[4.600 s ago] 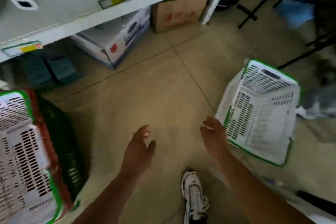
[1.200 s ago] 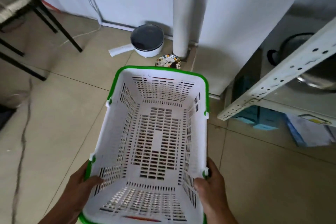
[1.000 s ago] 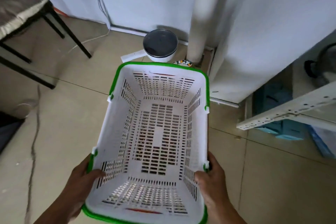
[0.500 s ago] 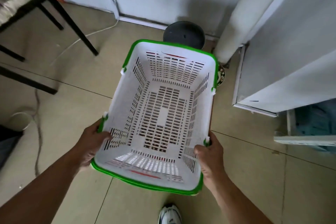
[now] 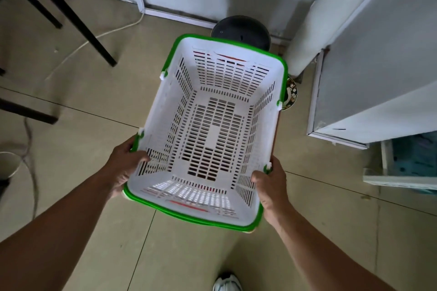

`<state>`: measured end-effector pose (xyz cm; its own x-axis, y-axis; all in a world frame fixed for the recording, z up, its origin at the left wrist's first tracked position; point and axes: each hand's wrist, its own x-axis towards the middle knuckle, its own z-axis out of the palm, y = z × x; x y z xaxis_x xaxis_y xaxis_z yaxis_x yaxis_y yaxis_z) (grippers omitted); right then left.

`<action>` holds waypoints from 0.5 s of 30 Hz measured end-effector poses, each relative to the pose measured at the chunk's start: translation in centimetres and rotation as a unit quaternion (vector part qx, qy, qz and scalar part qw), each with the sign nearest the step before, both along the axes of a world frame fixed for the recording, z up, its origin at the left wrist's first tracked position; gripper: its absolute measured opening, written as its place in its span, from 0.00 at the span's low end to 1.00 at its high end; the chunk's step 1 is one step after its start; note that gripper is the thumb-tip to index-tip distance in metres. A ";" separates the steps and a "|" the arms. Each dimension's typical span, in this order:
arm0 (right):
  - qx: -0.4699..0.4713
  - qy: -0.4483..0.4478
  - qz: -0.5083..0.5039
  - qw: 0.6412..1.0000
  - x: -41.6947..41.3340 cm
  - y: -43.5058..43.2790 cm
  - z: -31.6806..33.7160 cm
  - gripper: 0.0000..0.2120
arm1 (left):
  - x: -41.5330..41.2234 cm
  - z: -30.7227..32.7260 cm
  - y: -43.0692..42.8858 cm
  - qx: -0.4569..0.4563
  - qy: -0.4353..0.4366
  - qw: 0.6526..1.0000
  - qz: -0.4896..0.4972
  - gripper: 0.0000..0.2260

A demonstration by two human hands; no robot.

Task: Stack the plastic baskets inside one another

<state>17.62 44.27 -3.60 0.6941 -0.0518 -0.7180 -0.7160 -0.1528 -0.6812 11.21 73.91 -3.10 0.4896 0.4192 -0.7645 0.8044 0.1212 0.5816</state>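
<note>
A white slotted plastic basket point(image 5: 212, 130) with a green rim hangs above the floor in the middle of the head view, mouth up. A second green rim edge shows just under its near edge, so another basket seems nested beneath it. My left hand point(image 5: 125, 168) grips the near left side, thumb inside the wall. My right hand point(image 5: 272, 189) grips the near right corner, thumb inside too. The basket holds nothing.
A dark round pot lid point(image 5: 241, 30) lies by the wall behind the basket. A patterned plate point(image 5: 290, 97) sits at the basket's right. A white cabinet point(image 5: 378, 66) stands right, black table legs point(image 5: 78, 21) and a cable point(image 5: 99, 35) left. My shoe point(image 5: 227, 283) is below.
Earlier my hands were empty, with baskets lying on the floor. Now both hold the white basket, and over the last second the view has tilted down as my arms stretched out.
</note>
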 end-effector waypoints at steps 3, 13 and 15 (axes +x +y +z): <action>0.002 -0.004 -0.004 1.000 1.3 0.4 -0.2 0.26 | 1.1 -0.3 0.6 -0.004 -0.006 1.000 0.000 0.27; 0.014 -0.015 -0.001 1.000 2.8 0.7 -0.9 0.24 | 2.4 -0.6 1.1 -0.020 -0.020 1.000 -0.004 0.27; 0.017 -0.019 0.019 0.999 2.8 0.2 -0.8 0.24 | 2.2 -0.4 0.8 0.008 -0.036 0.999 0.014 0.27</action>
<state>20.45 44.47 -4.36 0.7225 -0.0019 -0.6914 -0.6832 -0.1556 -0.7135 13.45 74.71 -3.46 0.5312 0.4461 -0.7203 0.7563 0.1336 0.6404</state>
